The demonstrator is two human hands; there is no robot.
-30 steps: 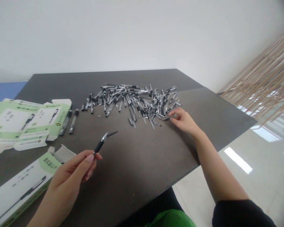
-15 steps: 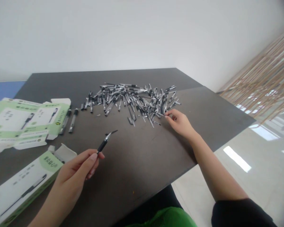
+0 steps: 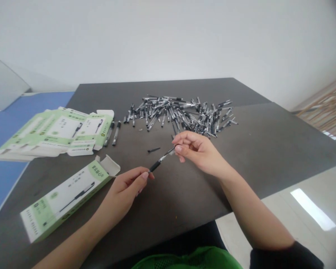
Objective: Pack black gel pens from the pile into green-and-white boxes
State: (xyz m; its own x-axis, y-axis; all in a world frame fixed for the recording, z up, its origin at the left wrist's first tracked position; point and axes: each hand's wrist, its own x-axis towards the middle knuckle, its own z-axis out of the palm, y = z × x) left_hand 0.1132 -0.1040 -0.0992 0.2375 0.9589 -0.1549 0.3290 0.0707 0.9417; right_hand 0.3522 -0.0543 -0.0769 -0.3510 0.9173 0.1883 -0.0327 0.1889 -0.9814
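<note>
My left hand [image 3: 133, 183] pinches a black-gripped pen [image 3: 155, 166] that points up to the right. Just beyond its silver tip, the fingers of my right hand [image 3: 194, 151] are pinched round a slim, partly dark piece [image 3: 172, 150]. That piece lines up with the pen; whether they are joined is unclear. On the table behind the pen lies a small black pen part [image 3: 154, 150]. A big loose heap of clear and black pens and parts [image 3: 168, 108] spreads beyond my right hand. Two capped pens [image 3: 117, 133] lie side by side at the left.
A green and white pen box [image 3: 67, 198] with its end flap up lies beside my left forearm. Flattened boxes [image 3: 56, 130] are stacked behind it, overlapping a blue surface [image 3: 53, 99]. The dark table [image 3: 268, 149] has its right edge above a pale floor.
My right hand has come from the heap's near right edge to the pen's tip, now pinching a slim piece. My left hand still holds the pen. The view has swung left.
</note>
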